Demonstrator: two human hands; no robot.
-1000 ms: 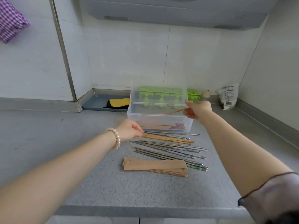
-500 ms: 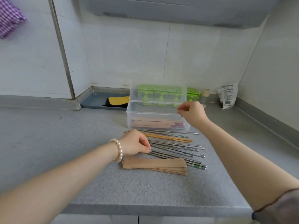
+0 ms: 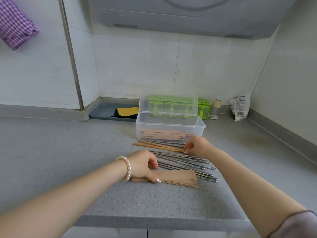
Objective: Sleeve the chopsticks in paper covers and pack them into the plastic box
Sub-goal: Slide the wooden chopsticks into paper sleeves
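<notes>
Chopsticks (image 3: 181, 160) lie in a loose row on the counter between the two hands, their long axis running left to right with a slight downward slant toward the right; most are metal, and two wooden ones (image 3: 157, 146) lie at the far edge of the row, just in front of the plastic box (image 3: 200, 125). That clear box stands just beyond the right hand (image 3: 197, 146), its lid tipped up at the back, with sleeved pairs lying lengthwise inside in the same left-to-right direction. Paper covers (image 3: 178, 177) form a flat brown stack under and to the right of the left hand (image 3: 144, 164), also lying left to right, touching the nearest chopsticks. Everything rests on a grey speckled counter (image 3: 85, 186) set in a tiled corner, with a grey appliance overhead. Beyond the box sit a green holder (image 3: 203, 107), a small jar (image 3: 216, 109) and a white packet (image 3: 240, 107); a purple checked cloth (image 3: 15, 26) hangs up to the left. The right hand's fingers curl down and pinch the right ends of the wooden chopsticks. The left hand, with a pearl bracelet (image 3: 127, 168) at the wrist, curls over the stack's left end, thumb pressing the top cover.
</notes>
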